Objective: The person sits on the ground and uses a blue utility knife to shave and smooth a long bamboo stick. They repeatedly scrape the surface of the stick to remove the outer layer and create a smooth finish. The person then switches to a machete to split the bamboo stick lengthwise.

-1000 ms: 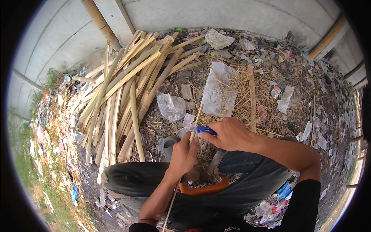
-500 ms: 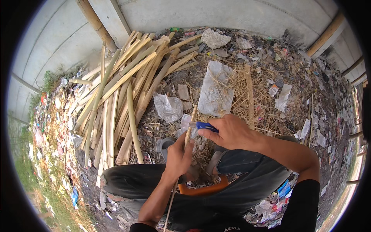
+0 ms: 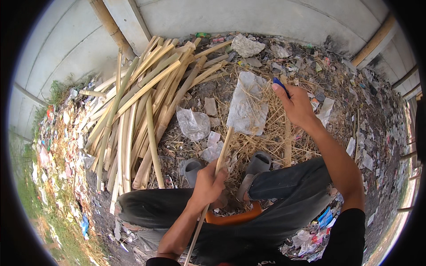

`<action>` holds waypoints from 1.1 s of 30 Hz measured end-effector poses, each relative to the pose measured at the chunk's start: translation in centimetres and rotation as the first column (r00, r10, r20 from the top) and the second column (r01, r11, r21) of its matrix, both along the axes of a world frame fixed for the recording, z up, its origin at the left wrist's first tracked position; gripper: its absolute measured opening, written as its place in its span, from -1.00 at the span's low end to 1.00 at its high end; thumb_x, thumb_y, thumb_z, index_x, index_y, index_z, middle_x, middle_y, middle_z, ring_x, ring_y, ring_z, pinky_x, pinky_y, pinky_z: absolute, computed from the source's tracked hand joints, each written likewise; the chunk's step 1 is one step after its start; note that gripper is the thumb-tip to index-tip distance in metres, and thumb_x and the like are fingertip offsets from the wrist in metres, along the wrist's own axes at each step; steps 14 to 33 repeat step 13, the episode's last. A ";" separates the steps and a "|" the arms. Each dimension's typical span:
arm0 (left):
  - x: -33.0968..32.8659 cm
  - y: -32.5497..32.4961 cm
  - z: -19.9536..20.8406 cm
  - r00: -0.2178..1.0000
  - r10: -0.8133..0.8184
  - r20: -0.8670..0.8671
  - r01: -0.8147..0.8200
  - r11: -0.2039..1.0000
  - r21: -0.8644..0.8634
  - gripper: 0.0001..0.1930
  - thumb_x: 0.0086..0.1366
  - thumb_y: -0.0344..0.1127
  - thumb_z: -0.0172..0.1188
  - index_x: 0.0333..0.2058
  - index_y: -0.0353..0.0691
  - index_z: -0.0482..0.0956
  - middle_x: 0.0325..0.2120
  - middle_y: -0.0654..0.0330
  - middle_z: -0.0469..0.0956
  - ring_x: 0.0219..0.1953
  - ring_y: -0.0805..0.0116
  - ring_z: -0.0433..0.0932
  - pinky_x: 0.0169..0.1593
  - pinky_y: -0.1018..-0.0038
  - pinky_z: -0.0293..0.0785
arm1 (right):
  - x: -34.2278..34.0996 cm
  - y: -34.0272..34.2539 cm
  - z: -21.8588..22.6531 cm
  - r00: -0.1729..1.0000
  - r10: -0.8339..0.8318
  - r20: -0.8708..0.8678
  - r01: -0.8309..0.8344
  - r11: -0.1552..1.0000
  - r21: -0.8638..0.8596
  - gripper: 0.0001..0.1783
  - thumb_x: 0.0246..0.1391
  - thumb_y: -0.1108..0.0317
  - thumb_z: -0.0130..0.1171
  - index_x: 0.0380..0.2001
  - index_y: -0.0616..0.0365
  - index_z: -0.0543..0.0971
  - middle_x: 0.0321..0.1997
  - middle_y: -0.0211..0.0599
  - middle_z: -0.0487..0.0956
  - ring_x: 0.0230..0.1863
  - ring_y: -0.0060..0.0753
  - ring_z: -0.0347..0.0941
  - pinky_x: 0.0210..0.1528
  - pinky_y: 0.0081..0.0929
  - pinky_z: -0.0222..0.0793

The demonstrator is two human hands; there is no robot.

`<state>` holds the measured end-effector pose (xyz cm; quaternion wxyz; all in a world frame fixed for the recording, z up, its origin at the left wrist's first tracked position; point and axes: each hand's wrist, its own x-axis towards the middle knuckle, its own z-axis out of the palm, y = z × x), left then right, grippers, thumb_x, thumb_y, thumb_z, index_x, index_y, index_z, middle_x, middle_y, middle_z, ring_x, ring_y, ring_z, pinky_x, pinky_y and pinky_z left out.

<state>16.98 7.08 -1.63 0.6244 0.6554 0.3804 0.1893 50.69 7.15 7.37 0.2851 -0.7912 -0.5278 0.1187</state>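
Observation:
My left hand (image 3: 207,186) is closed round a thin pale bamboo strip (image 3: 225,148), which slants up and away between my knees. Its far end lies over the straw, and its thin near end runs down along my forearm. Out ahead to the right, my right hand (image 3: 301,108) grips a blue-handled knife (image 3: 281,87). The blade points up and to the left, small and hard to make out, and stays apart from the strip. My fingers partly hide the handle.
A heap of split bamboo (image 3: 146,102) lies ahead to the left. Straw, a flat whitish sheet (image 3: 248,104) and crumpled clear plastic (image 3: 194,123) cover the littered ground. Beneath me shows an orange seat edge (image 3: 237,216). A pale wall (image 3: 248,17) stands behind.
My right hand has carried the knife away from the strip, forward and to the right. The strip now reaches farther forward past my left hand, which has shifted slightly to the right.

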 end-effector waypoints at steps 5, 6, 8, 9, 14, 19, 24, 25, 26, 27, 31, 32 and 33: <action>-0.1 1.3 1.0 0.993 0.057 0.100 -0.030 0.968 -0.250 -0.72 0.55 -0.33 0.06 0.09 -0.35 0.54 -0.60 0.44 0.33 -0.61 0.67 0.25 -0.55 0.60 0.15 | -9.7 -2.3 -1.8 0.881 0.467 -0.074 -0.473 0.867 -0.156 -0.30 0.40 -0.26 0.04 -0.43 0.24 0.64 -0.62 0.06 0.57 -0.50 0.19 0.60 -0.39 0.05 0.45; 0.0 1.4 1.6 0.991 0.054 0.122 -0.016 0.956 -0.292 -0.74 0.55 -0.31 0.06 0.06 -0.34 0.54 -0.60 0.43 0.33 -0.62 0.66 0.25 -0.56 0.60 0.15 | -10.8 -2.6 -2.3 0.855 0.511 -0.092 -0.518 0.830 -0.207 -0.30 0.38 -0.26 0.05 -0.43 0.22 0.65 -0.60 0.09 0.59 -0.46 0.24 0.62 -0.37 0.08 0.48; -0.1 1.6 0.2 0.992 0.020 0.128 0.020 0.953 -0.304 -0.76 0.56 -0.30 0.05 0.02 -0.33 0.54 -0.61 0.43 0.33 -0.64 0.65 0.24 -0.57 0.59 0.14 | -11.8 -3.4 -4.0 0.820 0.567 -0.085 -0.569 0.786 -0.241 -0.32 0.37 -0.27 0.07 -0.40 0.20 0.67 -0.61 0.07 0.60 -0.48 0.25 0.62 -0.37 0.10 0.50; -0.3 1.8 -0.1 0.991 0.006 0.131 0.035 0.951 -0.308 -0.77 0.56 -0.29 0.05 0.00 -0.32 0.53 -0.62 0.42 0.33 -0.65 0.65 0.24 -0.58 0.58 0.14 | -12.1 -3.3 -4.4 0.798 0.597 -0.081 -0.595 0.761 -0.257 -0.33 0.36 -0.27 0.07 -0.38 0.19 0.69 -0.61 0.06 0.61 -0.48 0.25 0.62 -0.37 0.11 0.51; -0.3 1.8 -0.2 0.988 0.036 0.148 0.022 0.928 -0.371 -0.78 0.56 -0.28 0.06 -0.01 -0.30 0.53 -0.62 0.41 0.33 -0.65 0.64 0.24 -0.58 0.58 0.15 | -10.3 -1.4 -5.5 0.843 0.534 0.059 -0.520 0.839 -0.159 -0.34 0.31 -0.32 0.15 -0.39 0.13 0.68 -0.69 0.05 0.56 -0.59 0.20 0.59 -0.41 0.09 0.53; -0.3 1.8 -0.2 0.988 0.036 0.148 0.022 0.928 -0.371 -0.78 0.56 -0.28 0.06 -0.01 -0.30 0.53 -0.62 0.41 0.33 -0.65 0.64 0.24 -0.58 0.58 0.15 | -10.3 -1.4 -5.5 0.843 0.534 0.059 -0.520 0.839 -0.159 -0.34 0.31 -0.32 0.15 -0.39 0.13 0.68 -0.69 0.05 0.56 -0.59 0.20 0.59 -0.41 0.09 0.53; -0.3 1.8 -0.2 0.988 0.036 0.148 0.022 0.928 -0.371 -0.78 0.56 -0.28 0.06 -0.01 -0.30 0.53 -0.62 0.41 0.33 -0.65 0.64 0.24 -0.58 0.58 0.15 | -10.3 -1.4 -5.5 0.843 0.534 0.059 -0.520 0.839 -0.159 -0.34 0.31 -0.32 0.15 -0.39 0.13 0.68 -0.69 0.05 0.56 -0.59 0.20 0.59 -0.41 0.09 0.53; -0.3 1.8 -0.2 0.988 0.036 0.148 0.022 0.928 -0.371 -0.78 0.56 -0.28 0.06 -0.01 -0.30 0.53 -0.62 0.41 0.33 -0.65 0.64 0.24 -0.58 0.58 0.15 | -10.3 -1.4 -5.5 0.843 0.534 0.059 -0.520 0.839 -0.159 -0.34 0.31 -0.32 0.15 -0.39 0.13 0.68 -0.69 0.05 0.56 -0.59 0.20 0.59 -0.41 0.09 0.53; -0.3 1.8 -0.2 0.988 0.036 0.148 0.022 0.928 -0.371 -0.78 0.56 -0.28 0.06 -0.01 -0.30 0.53 -0.62 0.41 0.33 -0.65 0.64 0.24 -0.58 0.58 0.15 | -10.3 -1.4 -5.5 0.843 0.534 0.059 -0.520 0.839 -0.159 -0.34 0.31 -0.32 0.15 -0.39 0.13 0.68 -0.69 0.05 0.56 -0.59 0.20 0.59 -0.41 0.09 0.53; -0.3 1.8 -0.2 0.988 0.036 0.148 0.022 0.928 -0.371 -0.78 0.56 -0.28 0.06 -0.01 -0.30 0.53 -0.62 0.41 0.33 -0.65 0.64 0.24 -0.58 0.58 0.15 | -10.3 -1.4 -5.5 0.843 0.534 0.059 -0.520 0.839 -0.159 -0.34 0.31 -0.32 0.15 -0.39 0.13 0.68 -0.69 0.05 0.56 -0.59 0.20 0.59 -0.41 0.09 0.53; -0.3 1.8 -0.2 0.988 0.036 0.148 0.022 0.928 -0.371 -0.78 0.56 -0.28 0.06 -0.01 -0.30 0.53 -0.62 0.41 0.33 -0.65 0.64 0.24 -0.58 0.58 0.15 | -10.3 -1.4 -5.5 0.843 0.534 0.059 -0.520 0.839 -0.159 -0.34 0.31 -0.32 0.15 -0.39 0.13 0.68 -0.69 0.05 0.56 -0.59 0.20 0.59 -0.41 0.09 0.53; -0.3 1.8 -0.2 0.988 0.036 0.148 0.022 0.928 -0.371 -0.78 0.56 -0.28 0.06 -0.01 -0.30 0.53 -0.62 0.41 0.33 -0.65 0.64 0.24 -0.58 0.58 0.15 | -10.3 -1.4 -5.5 0.843 0.534 0.059 -0.520 0.839 -0.159 -0.34 0.31 -0.32 0.15 -0.39 0.13 0.68 -0.69 0.05 0.56 -0.59 0.20 0.59 -0.41 0.09 0.53; -0.3 1.8 -0.2 0.988 0.036 0.148 0.022 0.928 -0.371 -0.78 0.56 -0.28 0.06 -0.01 -0.30 0.53 -0.62 0.41 0.33 -0.65 0.64 0.24 -0.58 0.58 0.15 | -10.3 -1.4 -5.5 0.843 0.534 0.059 -0.520 0.839 -0.159 -0.34 0.31 -0.32 0.15 -0.39 0.13 0.68 -0.69 0.05 0.56 -0.59 0.20 0.59 -0.41 0.09 0.53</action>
